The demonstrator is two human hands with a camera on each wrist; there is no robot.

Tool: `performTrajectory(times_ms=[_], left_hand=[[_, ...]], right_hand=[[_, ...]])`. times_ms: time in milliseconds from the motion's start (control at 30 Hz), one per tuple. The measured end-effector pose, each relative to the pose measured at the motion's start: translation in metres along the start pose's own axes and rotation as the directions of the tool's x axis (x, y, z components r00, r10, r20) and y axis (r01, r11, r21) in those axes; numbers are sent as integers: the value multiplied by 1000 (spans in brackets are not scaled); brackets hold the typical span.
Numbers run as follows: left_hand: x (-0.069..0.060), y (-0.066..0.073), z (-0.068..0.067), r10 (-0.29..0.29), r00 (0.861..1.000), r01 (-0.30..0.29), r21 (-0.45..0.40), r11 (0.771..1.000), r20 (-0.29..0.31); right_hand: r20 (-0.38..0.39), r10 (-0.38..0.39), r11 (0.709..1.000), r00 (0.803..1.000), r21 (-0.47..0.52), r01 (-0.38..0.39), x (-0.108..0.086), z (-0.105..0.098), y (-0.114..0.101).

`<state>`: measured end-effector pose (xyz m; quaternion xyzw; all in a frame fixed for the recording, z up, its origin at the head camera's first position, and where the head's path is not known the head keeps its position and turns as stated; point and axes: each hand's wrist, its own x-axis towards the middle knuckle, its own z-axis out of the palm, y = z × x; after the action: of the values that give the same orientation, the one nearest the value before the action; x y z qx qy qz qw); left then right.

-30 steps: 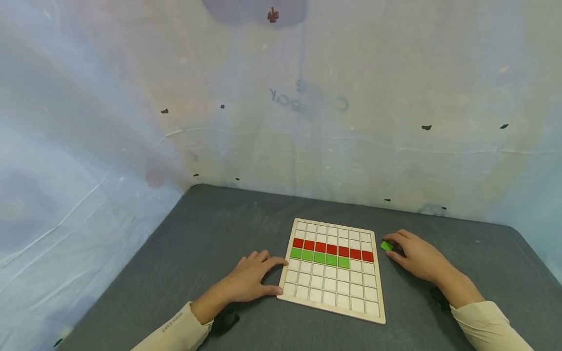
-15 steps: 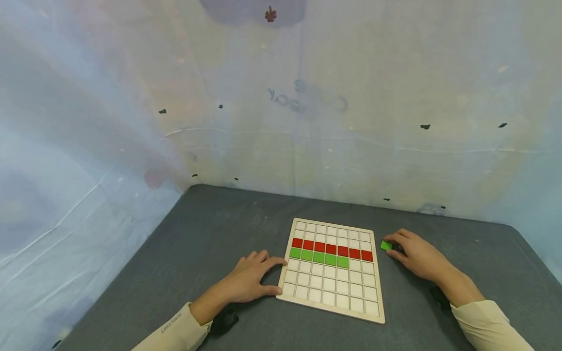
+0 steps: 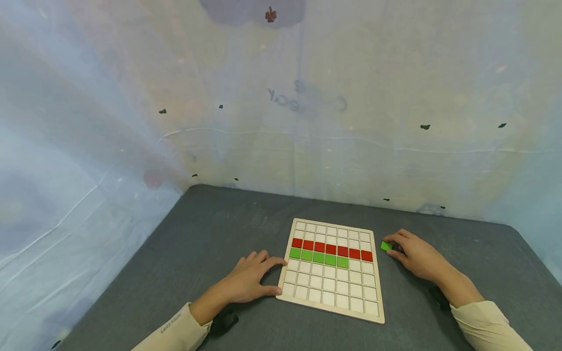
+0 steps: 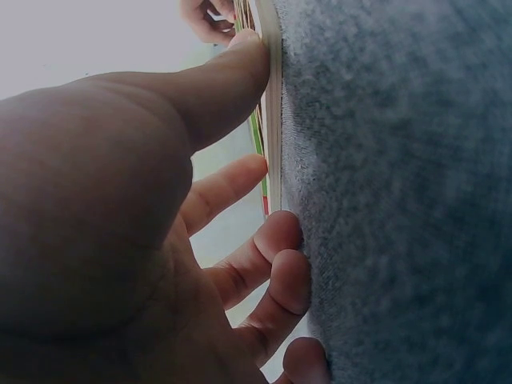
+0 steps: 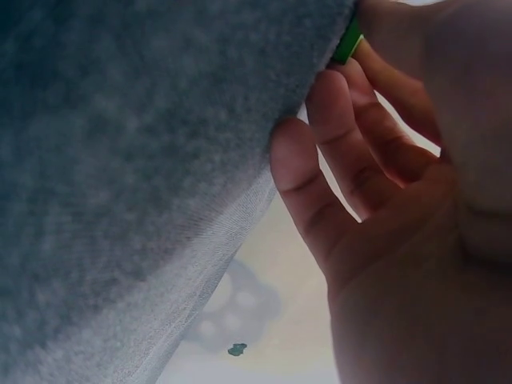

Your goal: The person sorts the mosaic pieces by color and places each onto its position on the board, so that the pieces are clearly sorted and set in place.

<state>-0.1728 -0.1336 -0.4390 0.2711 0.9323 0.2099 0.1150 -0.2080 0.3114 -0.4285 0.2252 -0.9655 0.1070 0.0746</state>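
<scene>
A square, pale wooden grid board [image 3: 329, 284] lies on the grey table. Red tiles [image 3: 331, 249] fill one row across it. Just below them, green tiles [image 3: 318, 257] run from the left side, with pale squares at the row's right end. My left hand [image 3: 248, 279] rests at the board's left side, thumb and index fingertip touching its edge [image 4: 274, 104]; the other fingers spread loosely on the tabletop. To the right of the board, my right hand [image 3: 417, 254] pinches a loose green tile [image 3: 386, 245] between thumb and fingers at the table surface. The right wrist view shows only a sliver of that tile [image 5: 349, 42].
The dark grey table [image 3: 232, 214] extends round the board on all sides. Behind it and at the left hangs a pale, patterned sheet [image 3: 281, 146] with small dark marks. A dark wrist strap [image 3: 224, 321] sits under the left wrist.
The head view has shifted very slightly. Both hands, the board and the tiles stay where they were.
</scene>
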Motion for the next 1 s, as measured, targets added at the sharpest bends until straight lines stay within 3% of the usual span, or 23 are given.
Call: performTrajectory(times_ms=[1000], left_hand=[[0, 0, 1, 0, 1000, 0, -9, 1000, -5]], right_hand=[[18, 32, 999, 999, 18, -32, -4, -1, -2]])
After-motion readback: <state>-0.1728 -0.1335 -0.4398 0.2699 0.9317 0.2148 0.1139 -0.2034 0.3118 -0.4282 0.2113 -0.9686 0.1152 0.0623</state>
